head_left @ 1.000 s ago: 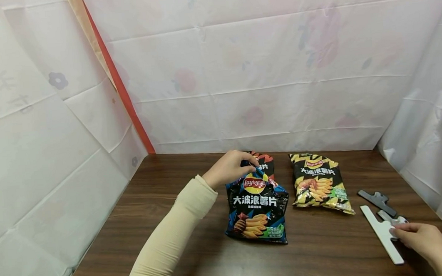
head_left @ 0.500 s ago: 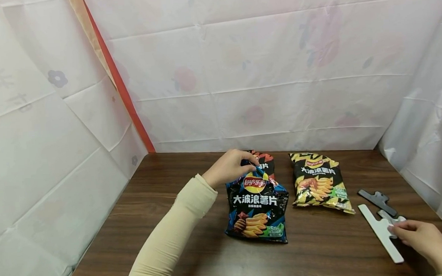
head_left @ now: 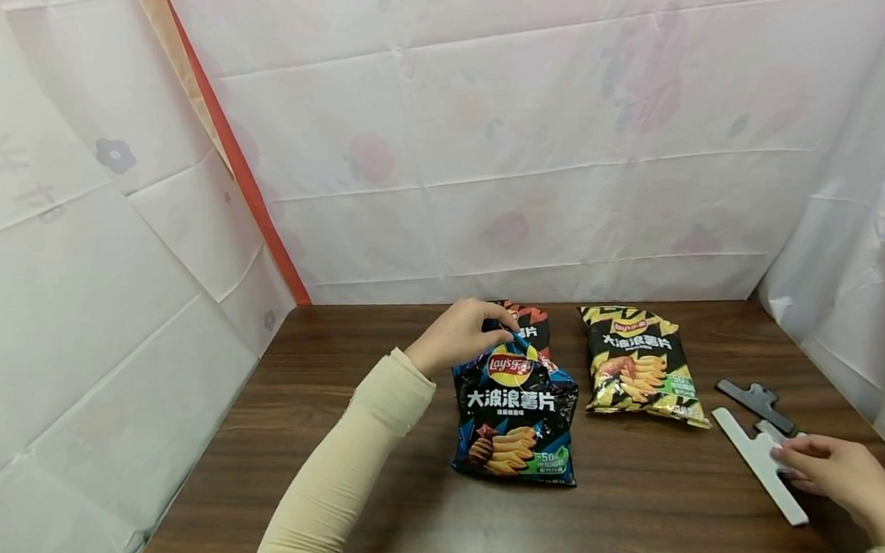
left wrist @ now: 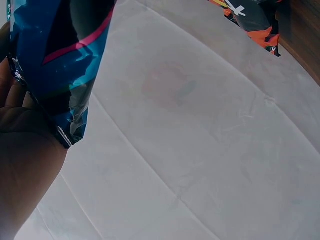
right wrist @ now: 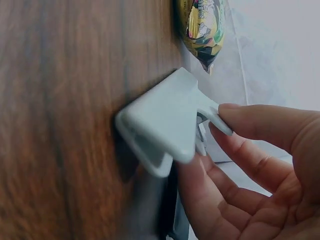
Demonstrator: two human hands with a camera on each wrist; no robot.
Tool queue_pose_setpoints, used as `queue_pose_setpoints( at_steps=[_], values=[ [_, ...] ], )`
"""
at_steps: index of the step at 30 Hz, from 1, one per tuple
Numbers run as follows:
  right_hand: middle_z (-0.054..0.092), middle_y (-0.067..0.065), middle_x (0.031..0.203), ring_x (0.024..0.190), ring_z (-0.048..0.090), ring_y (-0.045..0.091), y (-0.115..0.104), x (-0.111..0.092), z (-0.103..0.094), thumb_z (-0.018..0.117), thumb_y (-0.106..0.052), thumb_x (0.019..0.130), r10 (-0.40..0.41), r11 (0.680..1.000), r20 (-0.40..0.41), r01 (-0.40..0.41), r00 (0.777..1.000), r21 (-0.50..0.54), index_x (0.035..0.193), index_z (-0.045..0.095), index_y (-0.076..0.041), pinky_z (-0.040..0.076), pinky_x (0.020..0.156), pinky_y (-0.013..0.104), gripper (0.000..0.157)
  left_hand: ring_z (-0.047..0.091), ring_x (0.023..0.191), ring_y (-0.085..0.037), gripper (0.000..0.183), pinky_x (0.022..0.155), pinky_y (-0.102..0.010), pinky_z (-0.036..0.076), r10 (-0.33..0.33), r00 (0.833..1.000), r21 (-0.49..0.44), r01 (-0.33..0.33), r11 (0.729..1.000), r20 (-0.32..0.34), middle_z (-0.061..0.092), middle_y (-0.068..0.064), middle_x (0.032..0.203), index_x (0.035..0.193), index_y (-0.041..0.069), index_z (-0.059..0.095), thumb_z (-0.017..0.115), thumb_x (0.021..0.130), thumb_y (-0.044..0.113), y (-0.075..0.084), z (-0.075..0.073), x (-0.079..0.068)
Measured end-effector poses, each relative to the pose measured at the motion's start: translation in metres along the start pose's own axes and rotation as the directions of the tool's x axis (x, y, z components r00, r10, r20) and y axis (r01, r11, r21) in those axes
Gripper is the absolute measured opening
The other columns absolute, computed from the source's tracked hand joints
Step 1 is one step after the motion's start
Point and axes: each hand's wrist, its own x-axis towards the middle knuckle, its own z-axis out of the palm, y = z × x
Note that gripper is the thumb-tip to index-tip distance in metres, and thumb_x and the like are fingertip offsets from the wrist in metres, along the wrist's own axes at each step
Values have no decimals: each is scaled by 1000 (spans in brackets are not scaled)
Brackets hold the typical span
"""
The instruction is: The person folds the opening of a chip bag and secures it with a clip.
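Note:
In the head view my left hand (head_left: 464, 334) pinches the folded top of a blue and black bag of potato chips (head_left: 513, 419), which stands upright on the table. The left wrist view shows the blue side of that chip bag (left wrist: 70, 65) against the palm. At the right, my right hand (head_left: 836, 473) pinches the handle of a white bag clip (head_left: 760, 464). Close up in the right wrist view, the thumb (right wrist: 255, 120) is on one handle of the white clip (right wrist: 162, 115) and fingers lie at the other; its long jaws are slightly apart at the end.
A yellow and black chip bag (head_left: 638, 371) lies right of the blue one. Behind the blue bag, a red chip bag (head_left: 533, 326) is partly hidden. A dark bag clip (head_left: 757, 402) lies beyond the white one. White sheets (head_left: 518, 139) hang around the wooden table (head_left: 327, 358).
My right hand has shifted slightly left and away from me, and the white clip has turned a little with it. My left hand and the blue chip bag stay in place.

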Motion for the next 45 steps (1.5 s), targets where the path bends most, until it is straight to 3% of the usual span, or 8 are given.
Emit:
queue_pose_setpoints(
  at_steps=[6, 21, 25, 29, 32, 38, 45],
  values=[
    [70, 1, 92, 70, 67, 3, -5, -1, -2, 64, -33, 95, 3, 1000, -3, -3, 1000, 27, 108, 63, 15, 58, 66, 25, 50, 28, 43, -8, 15, 51, -22, 33, 4, 1000, -1, -4, 1000, 1, 73, 0, 96, 107, 15, 74, 64, 96, 19, 0, 0, 0],
    [70, -2, 96, 69, 68, 1, -43, -6, -3, 63, -42, 94, -49, 997, -118, 55, 992, 47, 119, 60, 12, 58, 66, 28, 60, 32, 46, -8, 16, 56, -22, 36, 23, 1000, 11, -23, 1000, -5, 73, -2, 104, 108, 14, 74, 65, 96, 17, 1, -1, 0],
    [66, -16, 89, 69, 68, 1, -55, -9, -1, 65, -46, 93, -80, 995, -141, 88, 987, 50, 117, 63, 8, 57, 64, 26, 58, 33, 46, -7, 16, 57, -22, 36, 21, 1000, 10, -21, 1000, -7, 73, -3, 105, 108, 14, 74, 65, 96, 16, 1, -1, 0],
    [57, -33, 82, 70, 68, -1, -68, -14, 3, 66, -42, 93, -168, 983, -163, 177, 972, 46, 117, 63, 7, 57, 63, 25, 55, 30, 44, -7, 16, 54, -21, 34, 13, 1000, 9, -13, 1000, -5, 73, -3, 106, 108, 14, 74, 65, 96, 17, 0, -1, 0],
    [58, -32, 83, 70, 66, -3, -79, -16, 6, 66, -37, 94, -244, 968, -181, 252, 953, 19, 120, 60, 8, 57, 62, 24, 53, 28, 43, -8, 16, 53, -21, 33, 6, 1000, 5, -6, 1000, -2, 73, -3, 104, 108, 14, 74, 65, 96, 17, 0, 0, 1],
    [62, -25, 85, 68, 65, -3, -107, -18, 10, 66, -37, 94, -322, 947, -195, 317, 927, -54, 125, 60, 4, 54, 58, 23, 52, 26, 42, -8, 16, 51, -21, 32, 5, 1000, 9, -5, 1000, -1, 74, -2, 101, 108, 14, 74, 65, 95, 17, 1, 0, 1],
    [61, -22, 84, 71, 65, -6, -133, -18, 19, 68, -32, 93, -386, 920, -194, 391, 902, -9, 129, 59, 5, 56, 61, 21, 52, 26, 42, -7, 17, 51, -21, 32, 3, 1000, 16, -3, 1000, 1, 74, -2, 100, 109, 14, 74, 65, 95, 17, 2, 0, 2]
  ],
)
